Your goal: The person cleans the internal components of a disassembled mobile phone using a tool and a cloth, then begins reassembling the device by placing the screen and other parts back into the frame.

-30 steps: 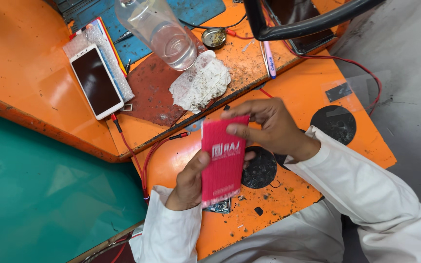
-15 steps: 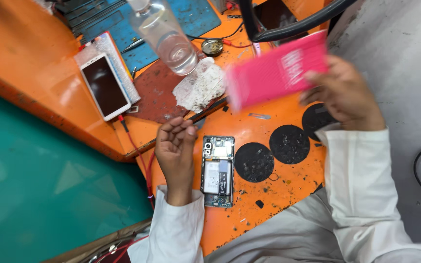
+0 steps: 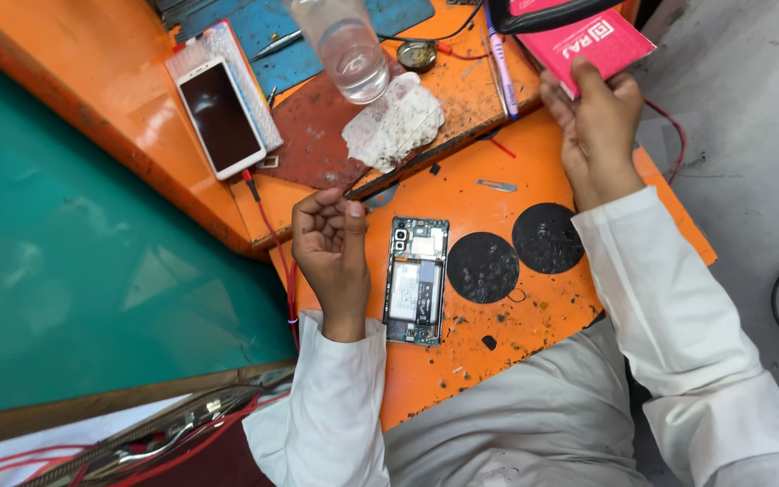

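Two hands busy: right hand (image 3: 599, 122) grips pink box (image 3: 593, 42) far from opened phone (image 3: 416, 280); left hand (image 3: 331, 243) curled shut, empty (beside phone). Best keep box clear of exposed board.

Long loose white sleeves cover both arms.

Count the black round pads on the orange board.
2. One black round pad lies just right of the opened phone with its back cover off; the other sits up and to the right, near the right sleeve. None appear hidden.
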